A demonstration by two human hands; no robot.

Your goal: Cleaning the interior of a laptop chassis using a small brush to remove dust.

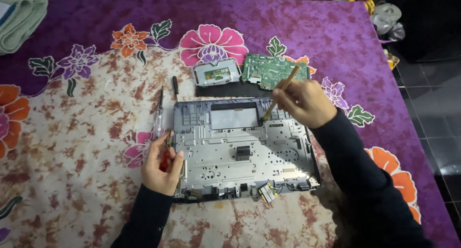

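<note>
An opened grey laptop chassis (240, 152) lies on a flowered purple cloth (72, 123). My right hand (305, 103) grips a thin wooden-handled brush (281, 92), its tip touching the chassis near the rectangular cutout at the top. My left hand (161, 164) rests on the chassis's left edge, fingers curled against it, with a red-handled tool partly under the palm. A green circuit board (266, 71) and a grey touchpad module (216, 72) lie just beyond the chassis on a dark sheet.
A clear-handled screwdriver (158, 116) and a short black tool (175, 86) lie left of the chassis. A folded green towel (19, 15) sits at the far left corner. Dark floor tiles (432, 99) and some discs (388, 15) lie past the cloth's right edge.
</note>
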